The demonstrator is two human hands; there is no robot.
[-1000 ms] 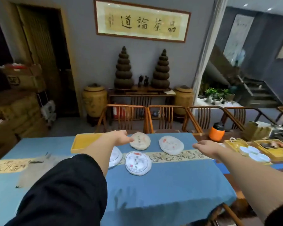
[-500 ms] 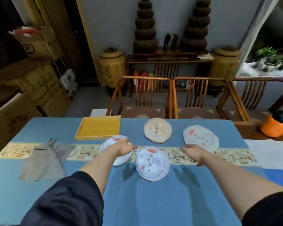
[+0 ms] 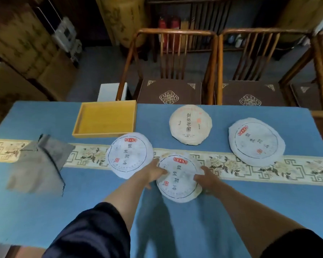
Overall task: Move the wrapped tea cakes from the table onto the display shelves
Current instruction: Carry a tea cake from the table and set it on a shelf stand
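I have four wrapped tea cakes on the blue table (image 3: 213, 211). My left hand (image 3: 153, 173) and my right hand (image 3: 203, 178) are on the two sides of the nearest cake (image 3: 178, 176), with my thumbs lying on its paper top. I cannot tell if my fingers curl under it.

This cake sits close to my edge of the table, on the flowered strip (image 3: 268, 169). The left cake (image 3: 130, 154) almost touches it. The tan cake (image 3: 190, 124) and the right cake (image 3: 256, 141) lie farther back, with blue cloth showing between them.

Three cakes are white with a red badge and dark writing. I cannot read the writing.

One yellow tray (image 3: 104, 121) sits near the far edge. One grey cloth (image 3: 38, 164) lies to the left. Two wooden chairs (image 3: 175, 62) stand behind the table.
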